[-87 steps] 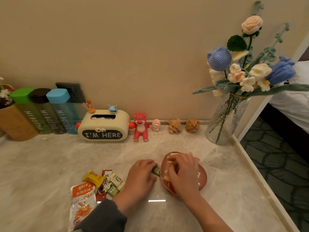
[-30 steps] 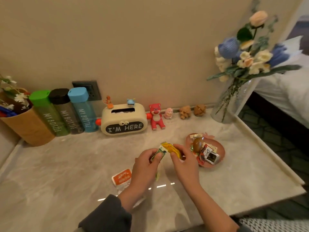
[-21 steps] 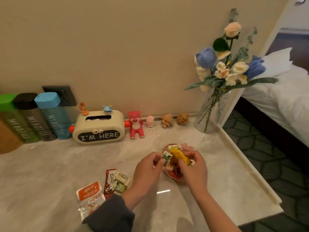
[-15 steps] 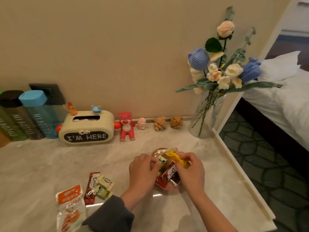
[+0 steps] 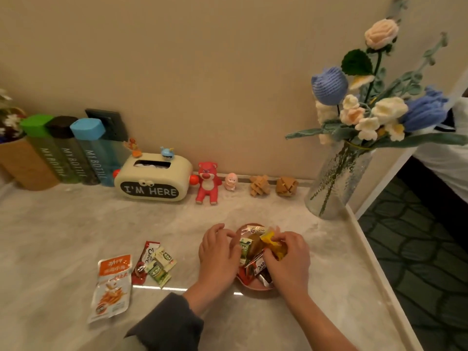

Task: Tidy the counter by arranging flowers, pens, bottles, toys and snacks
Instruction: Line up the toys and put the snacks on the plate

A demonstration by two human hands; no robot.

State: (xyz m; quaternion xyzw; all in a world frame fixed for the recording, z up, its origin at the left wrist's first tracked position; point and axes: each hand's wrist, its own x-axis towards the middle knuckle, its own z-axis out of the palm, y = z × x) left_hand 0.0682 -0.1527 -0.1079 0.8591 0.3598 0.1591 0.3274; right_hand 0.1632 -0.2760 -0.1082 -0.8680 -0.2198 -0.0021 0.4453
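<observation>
1. Right hand (image 5: pixel 288 259) pinches the yellow snack packet (image 5: pixel 274 247) over the pink dish (image 5: pixel 255 291).
2. Left hand (image 5: pixel 219 252) is loose, fingers spread, and nearer the leftover snack pile (image 5: pixel 155 264) on the table (image 5: pixel 76 224), at its 9 o'clock.

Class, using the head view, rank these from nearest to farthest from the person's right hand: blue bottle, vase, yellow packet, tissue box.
1. Yellow packet, in the right hand's grip.
2. Vase, back right corner.
3. Tissue box, back, left of centre.
4. Blue bottle, back left.
</observation>
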